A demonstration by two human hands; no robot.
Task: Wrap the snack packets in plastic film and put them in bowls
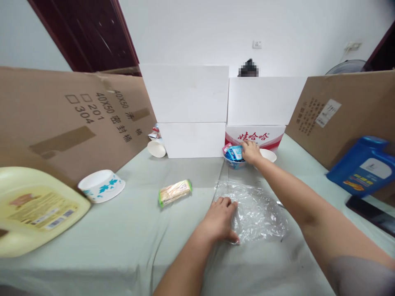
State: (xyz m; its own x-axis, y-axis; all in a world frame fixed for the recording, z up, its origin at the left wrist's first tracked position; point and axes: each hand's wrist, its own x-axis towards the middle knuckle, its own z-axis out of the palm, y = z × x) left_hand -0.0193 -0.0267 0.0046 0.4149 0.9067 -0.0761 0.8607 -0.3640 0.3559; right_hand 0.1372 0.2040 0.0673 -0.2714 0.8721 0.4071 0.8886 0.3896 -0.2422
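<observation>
My left hand (220,222) lies at the left edge of a clear plastic bag (259,216), fingers and thumb apart, touching it. The bag is flat and crumpled on the cloth. Farther forward, my right hand (251,152) is at the right side of a patterned bowl (236,165) filled with small packets. Its fingers are bent against the edge of a blue packet (235,153); the fingertips are partly hidden. A pink packet (226,147) sits behind it. Left of the bag lies a wrapped pack (175,192) of pale sticks or biscuits with green ends.
White box panels (194,139) and a red-white carton (256,133) stand at the back. Brown cartons (77,119) flank both sides. A paper bowl (101,187) and yellow jug (33,213) are left; a blue bottle (362,168) and phone (370,214) right. Part of a person's head shows behind.
</observation>
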